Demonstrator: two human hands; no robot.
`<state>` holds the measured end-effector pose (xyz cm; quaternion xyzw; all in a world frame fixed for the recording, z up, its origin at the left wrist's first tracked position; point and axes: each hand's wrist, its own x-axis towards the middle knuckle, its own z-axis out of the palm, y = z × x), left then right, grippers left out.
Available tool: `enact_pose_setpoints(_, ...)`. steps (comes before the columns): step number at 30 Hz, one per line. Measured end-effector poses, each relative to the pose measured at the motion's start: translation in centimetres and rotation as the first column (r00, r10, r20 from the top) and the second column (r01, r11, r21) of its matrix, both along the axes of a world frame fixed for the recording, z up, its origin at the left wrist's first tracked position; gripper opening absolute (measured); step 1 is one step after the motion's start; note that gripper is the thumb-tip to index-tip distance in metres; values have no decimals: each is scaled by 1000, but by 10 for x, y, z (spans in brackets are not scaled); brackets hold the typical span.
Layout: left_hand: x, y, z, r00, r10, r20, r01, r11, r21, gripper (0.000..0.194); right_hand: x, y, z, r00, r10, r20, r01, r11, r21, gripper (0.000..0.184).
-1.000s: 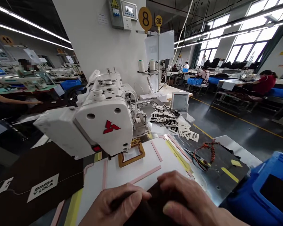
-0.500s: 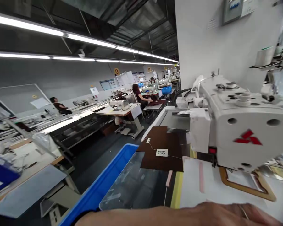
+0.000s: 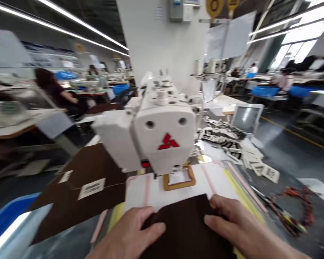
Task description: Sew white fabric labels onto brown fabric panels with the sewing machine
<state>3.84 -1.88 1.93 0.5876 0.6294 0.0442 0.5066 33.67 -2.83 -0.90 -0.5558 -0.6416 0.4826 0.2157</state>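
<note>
A dark brown fabric piece (image 3: 186, 226) lies in front of the sewing machine (image 3: 164, 136), stretched between my two hands. My left hand (image 3: 135, 230) pinches its left edge between thumb and fingers. At its right edge, my right hand (image 3: 229, 219) grips with the thumb on top. Just beyond the fabric is a brown rectangular clamp frame (image 3: 179, 180) under the machine head, on a white work plate (image 3: 156, 196) with pink and yellow tape strips. Another brown fabric piece (image 3: 105, 169) with a white label (image 3: 91, 188) rests to the left of the machine.
Many printed labels (image 3: 229, 140) are piled right of the machine, near a small monitor (image 3: 247, 118). Scissors and a coil of coloured cord (image 3: 299, 208) lie at the right. A blue bin (image 3: 13, 219) stands at lower left. A co-worker (image 3: 56, 90) sits behind.
My view has swung right to face the machine. Both hands now hold a brown fabric piece, where before one arm reached across the bottom right.
</note>
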Motion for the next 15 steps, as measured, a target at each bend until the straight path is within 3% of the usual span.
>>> enact_pose_setpoints(2, -1, 21, -11, 965, -29, -262, 75, 983, 169, 39, 3, 14, 5, 998, -4, 65, 5, 1000, -20, 27)
enact_pose_setpoints(4, -4, 39, -16, 929, -37, -368, 137, 959, 249, 40, 3, 29, 11, 993, -9, 117, 15, 998, -53, 29)
enact_pose_setpoints(7, -10, 59, -21, 934, -52, -352, 153, 953, 263, 42, 2, 46, 22, 975, 41, 218, -20, 995, -97, 31)
enact_pose_setpoints(11, -14, 77, -27, 943, -55, -329, 152, 949, 278, 39, 3, 63, 32, 943, 64, 327, -46, 997, -61, 31)
enact_pose_setpoints(15, -19, 92, -29, 965, -51, -259, 151, 913, 380, 27, 2, 83, 34, 926, 79, 369, -72, 997, -32, 27)
